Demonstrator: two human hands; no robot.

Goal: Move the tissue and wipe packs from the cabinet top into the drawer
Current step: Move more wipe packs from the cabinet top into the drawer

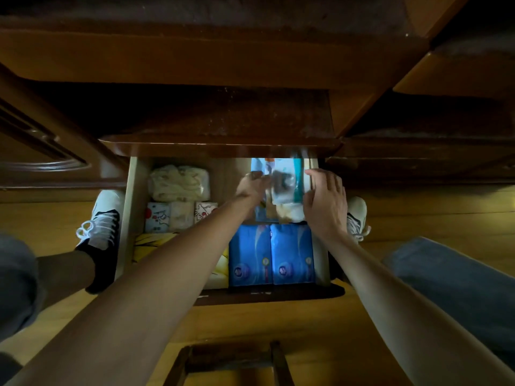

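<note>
While both hands work at the back right of the open drawer [126, 218], the left hand [252, 185] pinches a blurred wipe pack [287, 185] and the right hand [324, 199], fingers spread, steadies it. Best to slide it flat behind the two blue tissue packs [271, 254], keeping clear of the cabinet top [223, 118] edge.

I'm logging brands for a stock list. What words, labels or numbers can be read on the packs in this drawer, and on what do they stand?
No text can be read.
Two blue packs: round logos and print, too small and blurred to read.
White packs with red cartoon prints: drawings only, no lettering that shows.
Light blue pack between the left hand and right hand: motion-blurred, unreadable.
Cream bundle: no print visible.
</note>
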